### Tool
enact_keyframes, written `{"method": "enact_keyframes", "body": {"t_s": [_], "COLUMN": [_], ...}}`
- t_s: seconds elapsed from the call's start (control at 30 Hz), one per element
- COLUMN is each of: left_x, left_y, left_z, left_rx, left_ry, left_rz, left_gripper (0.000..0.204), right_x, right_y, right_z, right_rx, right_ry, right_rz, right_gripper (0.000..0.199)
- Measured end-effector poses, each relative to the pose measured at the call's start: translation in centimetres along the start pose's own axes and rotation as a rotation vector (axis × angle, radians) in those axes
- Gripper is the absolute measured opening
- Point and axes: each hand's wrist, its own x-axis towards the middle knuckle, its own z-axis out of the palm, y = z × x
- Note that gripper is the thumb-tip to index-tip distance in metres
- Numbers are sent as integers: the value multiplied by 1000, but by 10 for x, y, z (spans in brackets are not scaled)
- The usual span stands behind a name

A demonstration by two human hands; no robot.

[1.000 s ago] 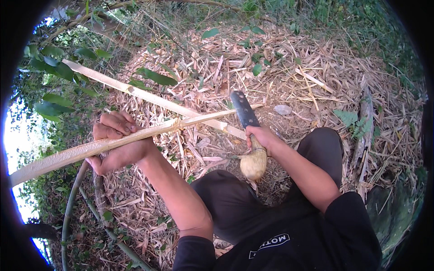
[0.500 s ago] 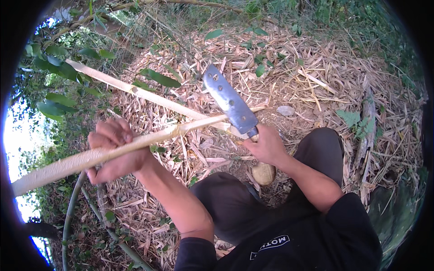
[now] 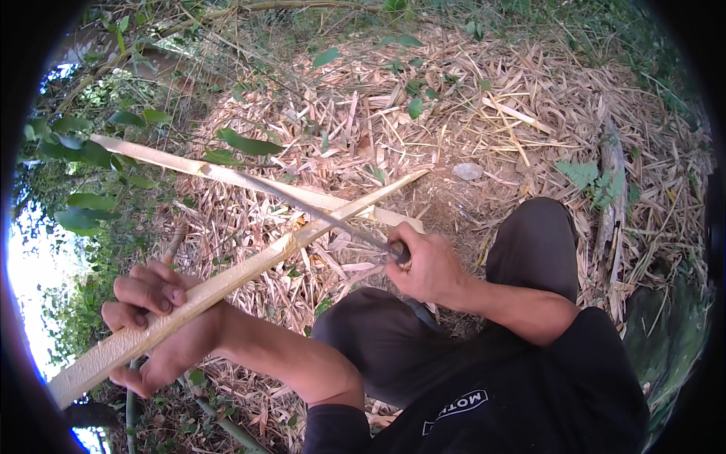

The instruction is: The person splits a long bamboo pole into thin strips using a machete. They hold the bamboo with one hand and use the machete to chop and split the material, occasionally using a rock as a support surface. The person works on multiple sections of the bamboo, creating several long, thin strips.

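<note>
A long pale split bamboo strip slants from the lower left toward the middle, its thin tapered end pointing to the far right. My left hand is closed round the wide lower part, fingers curled at its upper edge and thumb below. In my right hand is the dark handle of a broad-bladed knife. The blade is turned nearly edge-on and crosses the strip near its far end; whether it bites in cannot be told. Behind lies a second bamboo strip, running under the first from the upper left.
Dry bamboo leaves and shavings litter the ground. A grey stone lies past the strip's tip. An old log is at the right, and leafy twigs hang at the left. My bent knees are close beneath my hands.
My left hand has dropped lower and leftward, tilting the strip more steeply. The knife has turned from flat-on to edge-on and swung left across the strip, with my right hand shifting left and down.
</note>
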Motion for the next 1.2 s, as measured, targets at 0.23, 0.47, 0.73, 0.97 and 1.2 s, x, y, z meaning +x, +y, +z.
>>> {"method": "enact_keyframes", "body": {"t_s": [0.23, 0.47, 0.73, 0.97, 1.2], "left_x": [-1, -5, 0, -4, -14], "left_y": [6, 16, 23, 28, 27], "left_z": [19, 21, 14, 44, 73], "left_rx": [38, 58, 1, 262, 792], "left_ry": [-66, -48, -166, -35, 369], "left_rz": [-14, -15, -30, -105, 265], "left_gripper": [64, 64, 60, 66, 40], "right_x": [3, 0, 0, 11, 3], "right_y": [-13, -36, -34, -19, -21], "right_z": [-4, -18, -23, -27, -35], "right_rx": [-1, -29, -41, -100, -124], "right_ry": [-27, -118, -109, -118, -157], "right_rz": [-2, 12, -29, -4, -31], "right_gripper": [27, 28, 27, 30, 29]}}
